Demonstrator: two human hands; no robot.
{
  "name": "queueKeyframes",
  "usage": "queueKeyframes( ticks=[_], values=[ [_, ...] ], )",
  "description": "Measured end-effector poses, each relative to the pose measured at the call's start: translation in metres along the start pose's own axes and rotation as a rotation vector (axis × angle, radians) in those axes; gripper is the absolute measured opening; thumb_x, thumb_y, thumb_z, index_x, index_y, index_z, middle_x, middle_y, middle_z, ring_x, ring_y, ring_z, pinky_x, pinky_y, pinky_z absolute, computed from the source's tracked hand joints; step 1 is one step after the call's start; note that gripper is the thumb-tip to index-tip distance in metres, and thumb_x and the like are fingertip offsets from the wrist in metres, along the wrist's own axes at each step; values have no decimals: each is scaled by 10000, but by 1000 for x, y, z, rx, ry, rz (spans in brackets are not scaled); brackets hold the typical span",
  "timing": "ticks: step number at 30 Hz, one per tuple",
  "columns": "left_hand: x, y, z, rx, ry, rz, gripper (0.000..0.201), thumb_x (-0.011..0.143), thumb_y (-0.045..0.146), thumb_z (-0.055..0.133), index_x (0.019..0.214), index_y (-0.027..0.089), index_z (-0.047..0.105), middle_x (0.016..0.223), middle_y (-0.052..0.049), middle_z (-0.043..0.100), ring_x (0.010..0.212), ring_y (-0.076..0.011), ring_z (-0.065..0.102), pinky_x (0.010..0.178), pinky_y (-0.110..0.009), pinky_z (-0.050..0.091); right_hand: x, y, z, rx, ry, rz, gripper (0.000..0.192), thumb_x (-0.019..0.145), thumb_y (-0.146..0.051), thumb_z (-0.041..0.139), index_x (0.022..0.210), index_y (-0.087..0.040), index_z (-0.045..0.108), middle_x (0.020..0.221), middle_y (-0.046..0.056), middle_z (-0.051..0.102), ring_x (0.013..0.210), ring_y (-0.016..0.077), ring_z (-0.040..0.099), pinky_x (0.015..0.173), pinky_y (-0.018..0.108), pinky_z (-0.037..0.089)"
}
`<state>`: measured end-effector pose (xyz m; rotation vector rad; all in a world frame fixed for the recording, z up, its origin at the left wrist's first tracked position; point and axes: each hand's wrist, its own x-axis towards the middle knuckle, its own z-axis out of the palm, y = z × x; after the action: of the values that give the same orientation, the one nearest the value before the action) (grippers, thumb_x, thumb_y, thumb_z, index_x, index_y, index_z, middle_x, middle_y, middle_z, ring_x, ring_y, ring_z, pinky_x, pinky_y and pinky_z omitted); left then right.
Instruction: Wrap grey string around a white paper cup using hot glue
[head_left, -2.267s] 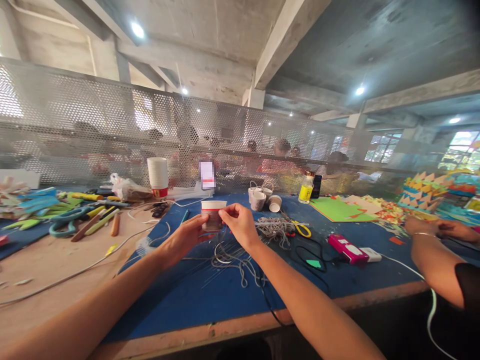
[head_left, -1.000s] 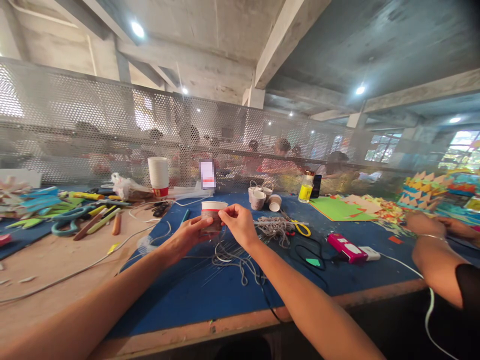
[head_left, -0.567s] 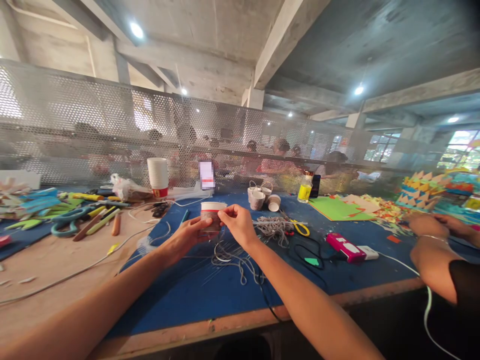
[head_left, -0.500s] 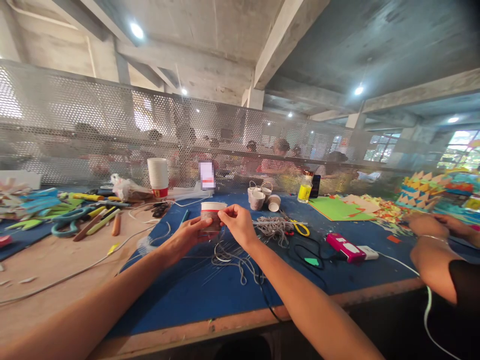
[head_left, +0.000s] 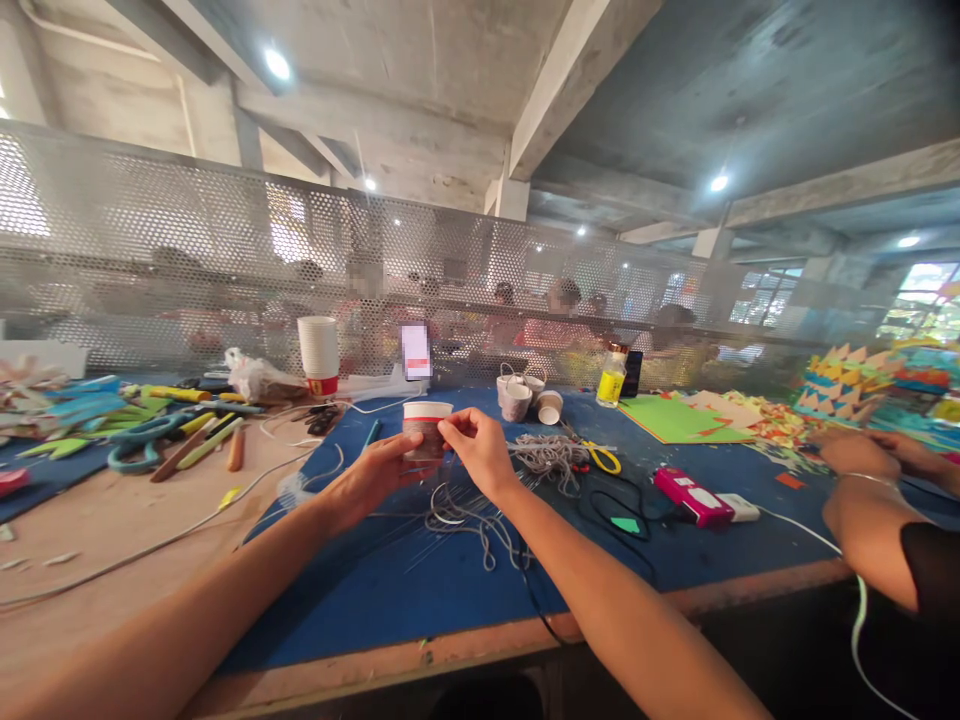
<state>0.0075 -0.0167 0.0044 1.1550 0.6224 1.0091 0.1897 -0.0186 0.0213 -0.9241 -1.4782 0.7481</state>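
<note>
A paper cup (head_left: 424, 425) with a white rim, a red stripe and grey string wound round its body is held upright above the blue table mat (head_left: 420, 590). My left hand (head_left: 371, 478) grips the cup from the left and below. My right hand (head_left: 478, 452) pinches the grey string (head_left: 457, 518) against the cup's right side near the rim. The loose string trails down from the cup into a tangle on the mat in front of me.
A stack of paper cups (head_left: 317, 353) stands at the back left, string-wrapped cups (head_left: 517, 396) and a yellow bottle (head_left: 612, 380) at the back. Scissors (head_left: 598, 456), a pink glue gun (head_left: 690, 497), pens and green paper lie around. Another person's hands (head_left: 862, 455) work at the right.
Almost nothing differs: both hands stay on the cup, with only slight finger shifts. The other person's hands at the right have moved a little.
</note>
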Motion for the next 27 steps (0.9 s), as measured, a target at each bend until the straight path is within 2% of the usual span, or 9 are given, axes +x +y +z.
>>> queueKeyframes(
  ticks=[6, 13, 20, 24, 27],
  values=[
    [1, -1, 0, 5, 32, -10, 415, 887, 448, 731, 1189, 168, 776, 1213, -157, 772, 1115, -303, 714, 986, -397, 530, -2, 4, 2, -55, -19, -67, 208, 866, -408, 678, 856, -200, 659, 794, 19, 728, 703, 174, 698, 723, 286, 555],
    [1, -1, -2, 24, 17, 27, 426, 876, 451, 744, 1197, 172, 773, 1241, -157, 763, 1174, -313, 691, 1033, -419, 505, -3, 3, 2, -89, -26, -105, 208, 890, -405, 660, 866, -198, 668, 791, 22, 725, 712, 178, 689, 724, 288, 542],
    [1, 0, -2, -11, 36, 53, 375, 867, 406, 768, 1158, 169, 769, 1196, -148, 771, 1127, -286, 710, 1000, -397, 526, -9, -2, 3, -123, -82, -146, 215, 926, -414, 626, 888, -206, 669, 827, 14, 725, 720, 167, 694, 738, 280, 541],
    [1, 2, -1, -48, 33, 46, 327, 869, 383, 771, 1124, 177, 772, 1199, -138, 769, 1124, -282, 711, 1000, -397, 536, -14, -9, 4, -218, -125, -221, 224, 959, -400, 592, 857, -216, 671, 808, 12, 706, 769, 173, 675, 786, 286, 529],
    [1, 3, -2, -66, 22, 56, 349, 861, 379, 781, 1158, 195, 767, 1249, -131, 757, 1168, -295, 699, 1026, -410, 528, -14, -8, 3, -337, -95, -318, 299, 993, -403, 551, 791, -219, 674, 857, 35, 689, 856, 180, 655, 853, 292, 509]
  ],
)
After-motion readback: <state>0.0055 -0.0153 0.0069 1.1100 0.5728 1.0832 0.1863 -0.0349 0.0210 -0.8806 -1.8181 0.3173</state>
